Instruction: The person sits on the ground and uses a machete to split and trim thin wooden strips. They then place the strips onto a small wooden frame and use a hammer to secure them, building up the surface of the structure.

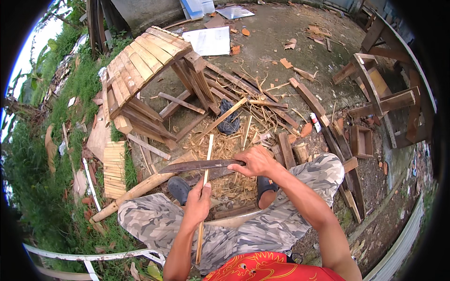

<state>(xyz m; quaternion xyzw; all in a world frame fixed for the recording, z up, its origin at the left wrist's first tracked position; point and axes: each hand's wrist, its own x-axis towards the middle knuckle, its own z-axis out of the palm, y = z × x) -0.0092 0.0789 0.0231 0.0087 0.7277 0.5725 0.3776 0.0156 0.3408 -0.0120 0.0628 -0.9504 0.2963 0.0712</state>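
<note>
My left hand [197,204] is closed around a thin pale wooden strip [209,149], which stands lengthwise between my knees with its lower end near my lap. In my right hand [256,162] is the handle of a machete [197,166]. Its long dark blade points left and crosses the strip just above my left hand. Whether the edge bites into the wood cannot be made out. Wood shavings [206,143] lie heaped on the ground beyond the blade, between and ahead of my feet in dark clogs [178,189].
A slatted wooden bench [140,58] stands ahead to the left. Beside my left knee lies a pole [136,191], near a small slatted panel [114,168]. Loose boards [253,91] are piled ahead; long planks [344,154], a small wooden box [361,141] and a wooden frame [375,89] are right.
</note>
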